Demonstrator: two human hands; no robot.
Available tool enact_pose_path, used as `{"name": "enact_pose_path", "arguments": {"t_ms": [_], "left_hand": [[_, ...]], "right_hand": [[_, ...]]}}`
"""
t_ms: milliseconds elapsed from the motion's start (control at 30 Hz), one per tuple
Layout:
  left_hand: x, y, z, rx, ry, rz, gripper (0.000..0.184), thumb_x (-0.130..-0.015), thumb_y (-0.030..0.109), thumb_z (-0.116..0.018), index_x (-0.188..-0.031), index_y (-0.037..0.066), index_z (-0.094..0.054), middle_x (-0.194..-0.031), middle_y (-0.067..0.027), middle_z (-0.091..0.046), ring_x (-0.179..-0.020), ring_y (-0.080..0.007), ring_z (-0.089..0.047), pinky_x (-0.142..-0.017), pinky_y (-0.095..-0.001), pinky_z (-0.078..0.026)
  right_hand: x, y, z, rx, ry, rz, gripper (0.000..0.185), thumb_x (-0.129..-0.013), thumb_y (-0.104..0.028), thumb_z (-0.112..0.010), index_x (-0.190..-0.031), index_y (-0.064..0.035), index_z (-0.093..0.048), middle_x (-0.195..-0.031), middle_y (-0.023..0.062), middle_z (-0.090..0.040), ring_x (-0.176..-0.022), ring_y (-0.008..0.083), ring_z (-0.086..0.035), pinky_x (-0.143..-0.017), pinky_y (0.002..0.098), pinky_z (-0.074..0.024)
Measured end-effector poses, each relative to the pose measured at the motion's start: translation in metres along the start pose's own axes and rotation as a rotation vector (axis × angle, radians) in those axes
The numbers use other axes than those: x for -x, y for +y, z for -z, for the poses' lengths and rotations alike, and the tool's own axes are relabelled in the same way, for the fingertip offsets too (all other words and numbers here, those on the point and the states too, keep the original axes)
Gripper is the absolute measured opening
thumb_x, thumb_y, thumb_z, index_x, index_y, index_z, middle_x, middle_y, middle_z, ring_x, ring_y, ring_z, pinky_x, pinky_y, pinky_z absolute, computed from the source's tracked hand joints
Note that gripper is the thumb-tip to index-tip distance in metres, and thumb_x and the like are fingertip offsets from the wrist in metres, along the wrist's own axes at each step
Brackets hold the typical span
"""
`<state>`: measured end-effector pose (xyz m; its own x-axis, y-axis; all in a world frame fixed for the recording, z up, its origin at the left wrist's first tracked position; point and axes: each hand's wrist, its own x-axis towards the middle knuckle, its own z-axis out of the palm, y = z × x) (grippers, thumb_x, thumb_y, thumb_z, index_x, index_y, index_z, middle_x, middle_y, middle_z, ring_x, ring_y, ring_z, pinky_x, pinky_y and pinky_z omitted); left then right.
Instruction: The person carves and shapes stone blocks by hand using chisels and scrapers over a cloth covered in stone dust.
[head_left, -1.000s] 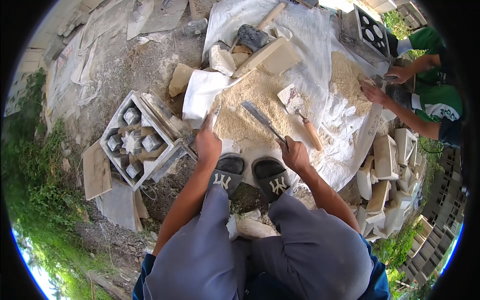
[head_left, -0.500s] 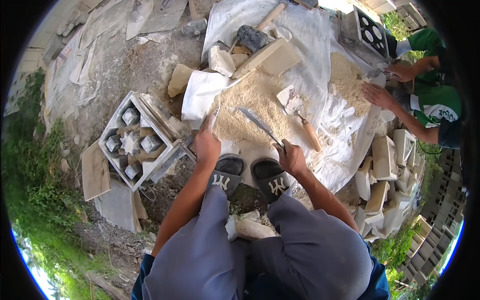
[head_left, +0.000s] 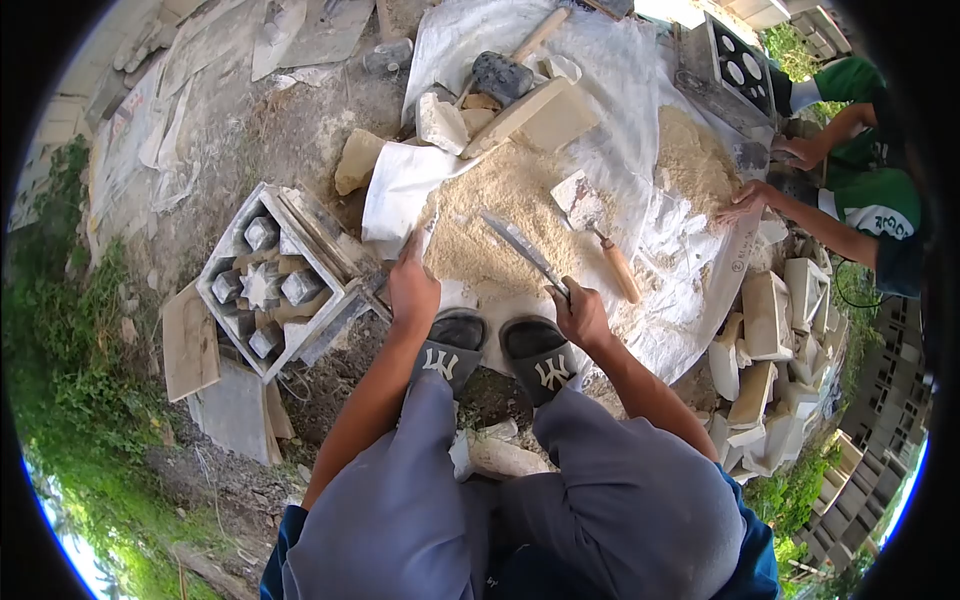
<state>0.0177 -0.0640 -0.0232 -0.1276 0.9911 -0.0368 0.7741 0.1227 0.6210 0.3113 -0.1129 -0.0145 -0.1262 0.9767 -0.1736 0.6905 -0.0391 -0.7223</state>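
Note:
My right hand (head_left: pixel 583 312) grips one end of a long flat metal blade (head_left: pixel 522 247), its far end slanting left over a pile of sandy powder (head_left: pixel 480 220). At the pile's left side, my left hand (head_left: pixel 413 288) is closed around a narrow pale piece (head_left: pixel 430 228) beside the folded white sheet. What that piece is, I cannot make out. A trowel (head_left: pixel 618 268) with a wooden handle and a powder-caked blade lies to the right of the metal blade, untouched.
A mallet (head_left: pixel 500 76) lies behind the pile among stone blocks (head_left: pixel 548 115). Left stands a square mould (head_left: pixel 262 285) with star and block shapes. Broken blocks (head_left: pixel 768 315) are heaped at right. A co-worker's hand (head_left: pixel 745 203) is beside another powder pile (head_left: pixel 690 160).
My hands and the metal blade have barely moved. At the right, the co-worker's nearer hand has shifted slightly left and down, and their other hand has drawn back a little.

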Motion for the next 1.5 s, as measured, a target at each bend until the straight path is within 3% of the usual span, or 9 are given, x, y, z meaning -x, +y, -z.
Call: {"name": "enact_pose_path", "arguments": {"t_ms": [100,300,400,633,833,900,933,1267,1500], "left_hand": [[-0.001,0.001,0.001,-0.003,0.006,-0.012,0.066,-0.082,-0.015,-0.051,-0.146,0.0,-0.056,-0.14,-0.0263,-0.061,-0.124,-0.0421,-0.062,-0.106,-0.0448,-0.051],[0.003,0.001,0.003,0.016,-0.01,0.013,0.067,-0.082,-0.015,-0.051,-0.147,0.001,-0.055,-0.14,-0.0263,-0.061,-0.124,-0.0424,-0.062,-0.105,-0.0451,-0.051],[-0.001,0.004,0.004,0.0,-0.05,0.058,0.067,-0.082,-0.014,-0.053,-0.147,0.001,-0.054,-0.14,-0.0264,-0.061,-0.125,-0.042,-0.062,-0.105,-0.0448,-0.051],[0.0,-0.002,0.0,0.021,0.013,-0.032,0.066,-0.082,-0.014,-0.051,-0.147,0.0,-0.054,-0.141,-0.0262,-0.06,-0.124,-0.0425,-0.062,-0.107,-0.0449,-0.05],[0.0,0.006,0.003,-0.014,-0.044,0.06,0.065,-0.083,-0.014,-0.052,-0.146,0.0,-0.055,-0.141,-0.0265,-0.06,-0.127,-0.0418,-0.061,-0.108,-0.0443,-0.05],[-0.001,0.005,0.004,-0.019,-0.037,0.015,0.066,-0.083,-0.014,-0.053,-0.148,0.0,-0.053,-0.142,-0.0255,-0.06,-0.128,-0.041,-0.06,-0.108,-0.0446,-0.05],[-0.001,0.003,0.004,-0.026,-0.026,-0.023,0.067,-0.084,-0.013,-0.055,-0.149,-0.001,-0.051,-0.143,-0.0245,-0.059,-0.129,-0.0402,-0.06,-0.108,-0.045,-0.05],[0.001,0.002,0.002,-0.034,-0.065,0.056,0.068,-0.083,-0.014,-0.056,-0.149,0.001,-0.051,-0.142,-0.0256,-0.06,-0.125,-0.0422,-0.062,-0.105,-0.0455,-0.052],[-0.005,0.005,0.003,-0.003,-0.009,0.011,0.067,-0.082,-0.014,-0.055,-0.147,0.001,-0.053,-0.139,-0.0264,-0.061,-0.124,-0.0424,-0.062,-0.105,-0.0456,-0.052]], "right_hand": [[-0.001,0.015,-0.016,0.28,-0.117,-0.114,0.033,-0.103,-0.033,-0.06,-0.091,-0.0021,-0.06,-0.07,0.0298,-0.064,-0.07,0.0536,-0.064,-0.064,0.0582,-0.0502],[0.001,0.003,0.003,0.18,-0.074,-0.189,0.036,-0.104,-0.036,-0.058,-0.09,-0.0027,-0.06,-0.07,0.0304,-0.064,-0.071,0.0529,-0.065,-0.063,0.0606,-0.0499],[0.02,0.015,0.002,0.037,0.027,-0.032,0.034,-0.102,-0.033,-0.061,-0.089,-0.0016,-0.059,-0.067,0.0284,-0.063,-0.065,0.0505,-0.064,-0.058,0.0572,-0.0502],[0.017,0.026,0.001,0.228,-0.076,-0.149,0.034,-0.103,-0.034,-0.06,-0.092,-0.0025,-0.06,-0.068,0.029,-0.064,-0.069,0.0513,-0.065,-0.059,0.0586,-0.0495],[0.026,0.026,0.01,0.016,-0.001,-0.028,0.027,-0.1,-0.024,-0.067,-0.088,-0.0018,-0.056,-0.066,0.0267,-0.063,-0.065,0.049,-0.065,-0.057,0.0526,-0.0514],[0.027,0.033,0.001,0.193,-0.022,0.029,0.028,-0.101,-0.028,-0.065,-0.092,-0.002,-0.057,-0.067,0.0273,-0.064,-0.066,0.0494,-0.065,-0.059,0.055,-0.0526],[0.022,0.034,-0.004,0.313,-0.155,-0.126,0.032,-0.102,-0.034,-0.062,-0.094,-0.0031,-0.059,-0.069,0.0285,-0.064,-0.068,0.0506,-0.065,-0.061,0.0583,-0.0527],[0.039,0.028,0.005,-0.002,0.053,-0.031,0.035,-0.102,-0.034,-0.062,-0.088,-0.0021,-0.059,-0.067,0.0274,-0.064,-0.066,0.0505,-0.065,-0.058,0.0561,-0.0506],[0.002,0.008,0.0,0.244,-0.12,-0.138,0.04,-0.103,-0.041,-0.06,-0.089,-0.003,-0.063,-0.07,0.0294,-0.066,-0.07,0.053,-0.066,-0.064,0.0586,-0.0526]]}}
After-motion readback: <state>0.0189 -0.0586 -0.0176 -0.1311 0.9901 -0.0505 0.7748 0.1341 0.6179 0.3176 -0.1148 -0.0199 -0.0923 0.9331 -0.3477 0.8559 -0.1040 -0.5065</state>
